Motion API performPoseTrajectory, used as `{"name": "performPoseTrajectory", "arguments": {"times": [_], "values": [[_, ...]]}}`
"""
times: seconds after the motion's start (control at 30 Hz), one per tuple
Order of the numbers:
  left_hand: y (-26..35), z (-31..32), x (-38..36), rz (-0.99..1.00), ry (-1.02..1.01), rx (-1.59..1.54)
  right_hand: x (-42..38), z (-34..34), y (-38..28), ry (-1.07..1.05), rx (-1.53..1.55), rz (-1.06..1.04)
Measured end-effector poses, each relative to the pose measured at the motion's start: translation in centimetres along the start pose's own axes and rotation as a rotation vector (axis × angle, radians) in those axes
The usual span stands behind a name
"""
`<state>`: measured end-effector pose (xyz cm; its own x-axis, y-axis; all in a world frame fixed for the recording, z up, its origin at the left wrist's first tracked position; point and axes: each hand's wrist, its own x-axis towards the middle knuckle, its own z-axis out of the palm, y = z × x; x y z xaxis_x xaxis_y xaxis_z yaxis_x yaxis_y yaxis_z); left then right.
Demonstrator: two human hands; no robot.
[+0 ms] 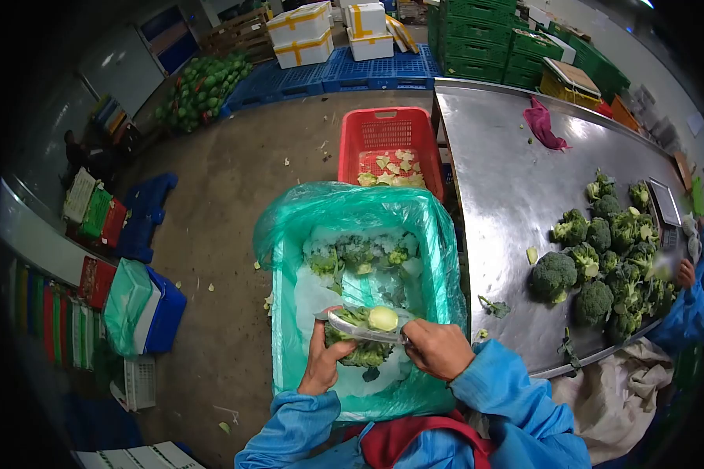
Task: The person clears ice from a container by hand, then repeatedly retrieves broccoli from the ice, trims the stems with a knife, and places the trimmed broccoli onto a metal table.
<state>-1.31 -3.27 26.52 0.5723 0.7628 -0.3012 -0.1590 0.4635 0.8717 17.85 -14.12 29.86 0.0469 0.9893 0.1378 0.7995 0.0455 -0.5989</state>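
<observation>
Trimming step, looks like: left hand (321,363) has its fingers clamped on a broccoli head (360,344), stem up, over the green-lined crate (285,234). Right hand (438,348) grips a knife (364,328) laid across the cut stem. Next move probably needs a steady slice away from the thumb. No readable labels or writing anywhere.

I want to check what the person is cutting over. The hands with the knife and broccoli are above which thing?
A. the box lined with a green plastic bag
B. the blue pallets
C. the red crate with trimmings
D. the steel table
A: the left hand holds the broccoli and the right hand the knife over the green-lined box.
</observation>
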Motion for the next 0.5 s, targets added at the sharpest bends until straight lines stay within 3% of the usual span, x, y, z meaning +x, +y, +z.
{"name": "performPoseTrajectory", "arguments": {"times": [0.37,0.5], "values": [[2.4,-0.2,-2.3,0.142,-0.036,0.078,-1.5,-0.4,-0.2,0.009,-0.01,0.101],[2.8,0.1,-1.9,0.193,-0.005,0.202,-1.1,-0.1,-2.1,0.011,0.027,-0.011]]}}
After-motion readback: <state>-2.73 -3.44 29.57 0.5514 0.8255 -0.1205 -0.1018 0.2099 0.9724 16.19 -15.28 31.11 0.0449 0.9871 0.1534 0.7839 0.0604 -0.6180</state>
